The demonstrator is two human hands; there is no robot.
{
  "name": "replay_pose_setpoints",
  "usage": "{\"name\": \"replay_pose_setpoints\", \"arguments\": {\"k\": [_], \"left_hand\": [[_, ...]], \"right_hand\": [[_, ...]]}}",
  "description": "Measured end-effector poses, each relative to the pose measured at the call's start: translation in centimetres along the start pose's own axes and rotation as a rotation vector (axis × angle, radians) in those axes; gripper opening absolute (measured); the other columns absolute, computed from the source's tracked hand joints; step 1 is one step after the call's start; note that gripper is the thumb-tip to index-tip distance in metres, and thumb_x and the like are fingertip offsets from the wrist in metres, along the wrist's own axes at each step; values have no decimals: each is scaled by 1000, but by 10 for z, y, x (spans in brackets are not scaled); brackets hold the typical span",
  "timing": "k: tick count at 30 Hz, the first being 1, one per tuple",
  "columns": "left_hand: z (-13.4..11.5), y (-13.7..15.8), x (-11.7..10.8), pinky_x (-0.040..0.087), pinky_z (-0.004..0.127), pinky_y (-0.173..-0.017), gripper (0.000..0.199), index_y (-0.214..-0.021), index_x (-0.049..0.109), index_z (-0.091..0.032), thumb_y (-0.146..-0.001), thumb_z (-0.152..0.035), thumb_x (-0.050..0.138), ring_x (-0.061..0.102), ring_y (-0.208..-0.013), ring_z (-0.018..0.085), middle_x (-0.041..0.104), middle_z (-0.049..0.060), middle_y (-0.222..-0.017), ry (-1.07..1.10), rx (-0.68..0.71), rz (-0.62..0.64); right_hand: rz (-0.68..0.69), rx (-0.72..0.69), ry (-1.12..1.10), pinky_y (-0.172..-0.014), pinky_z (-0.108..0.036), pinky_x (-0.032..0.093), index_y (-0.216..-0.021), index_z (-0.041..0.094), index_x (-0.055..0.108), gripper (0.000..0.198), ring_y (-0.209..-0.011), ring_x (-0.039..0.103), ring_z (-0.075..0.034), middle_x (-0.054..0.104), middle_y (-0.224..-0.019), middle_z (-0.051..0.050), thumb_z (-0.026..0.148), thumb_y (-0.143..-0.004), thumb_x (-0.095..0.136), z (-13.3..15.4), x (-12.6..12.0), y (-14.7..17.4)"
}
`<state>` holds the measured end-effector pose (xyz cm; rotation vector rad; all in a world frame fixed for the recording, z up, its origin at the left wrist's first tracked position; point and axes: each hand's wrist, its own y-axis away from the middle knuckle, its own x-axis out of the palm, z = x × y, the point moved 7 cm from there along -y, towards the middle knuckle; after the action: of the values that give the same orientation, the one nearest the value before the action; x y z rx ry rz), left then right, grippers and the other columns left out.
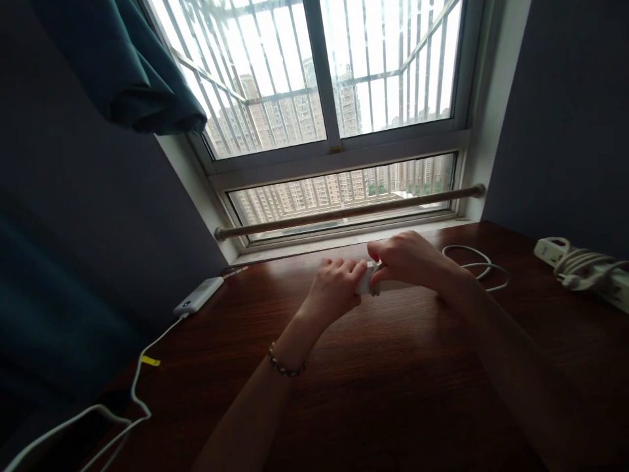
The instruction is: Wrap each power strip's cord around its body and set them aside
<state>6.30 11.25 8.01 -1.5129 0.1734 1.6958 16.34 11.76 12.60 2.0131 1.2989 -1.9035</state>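
Both my hands meet over the far middle of a dark wooden desk (373, 380), just below the window. My left hand (337, 285), with a bead bracelet on the wrist, curls around the left end of a small white device (366, 280). My right hand (410, 261) grips its right part, thumb and fingers pinched at what looks like a plug or port. A white cable (479, 267) loops on the desk behind my right wrist; whether it joins the device is hidden by my hand.
A white power bank (199, 296) lies at the desk's left rear, its white cable (135, 387) trailing off the near left edge. A white power strip (587, 270) with bundled cord sits at the far right. A wooden rod (344, 211) runs along the window sill.
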Motion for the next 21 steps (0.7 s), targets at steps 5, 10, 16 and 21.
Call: {"name": "replay_pose_setpoints", "arguments": {"k": [5, 10, 16, 21], "left_hand": [[-12, 2, -19, 23, 58, -99, 41, -120, 49, -27, -81, -14, 50, 46, -110, 30, 59, 4, -121, -66, 107, -108], [-8, 4, -24, 32, 50, -91, 51, -127, 45, -24, -77, -13, 50, 41, -110, 29, 54, 5, -127, 16, 151, -85], [-12, 8, -36, 33, 48, -90, 57, -125, 47, -23, -70, -11, 53, 42, -107, 29, 57, 4, -124, 136, 208, -75], [-7, 7, -41, 35, 44, -94, 63, -125, 48, -22, -64, -13, 60, 44, -107, 27, 57, 5, -122, 403, 188, -165]], "right_hand": [[-1, 52, -98, -49, -24, 20, -79, 17, 56, 58, -54, 55, -17, 61, -59, -1, 70, -56, 67, -21, 11, -1], [-30, 98, -359, -51, -22, 25, -73, 18, 53, 51, -51, 48, -11, 58, -58, 2, 65, -61, 67, -34, 13, -1], [-108, 42, -669, -48, -21, 24, -68, 17, 49, 37, -46, 36, -8, 45, -48, 6, 50, -72, 63, -32, 16, -3], [-135, 33, -966, -47, -20, 28, -77, 16, 50, 19, -44, 37, -8, 46, -49, 6, 36, -80, 51, -33, 25, -4]]}}
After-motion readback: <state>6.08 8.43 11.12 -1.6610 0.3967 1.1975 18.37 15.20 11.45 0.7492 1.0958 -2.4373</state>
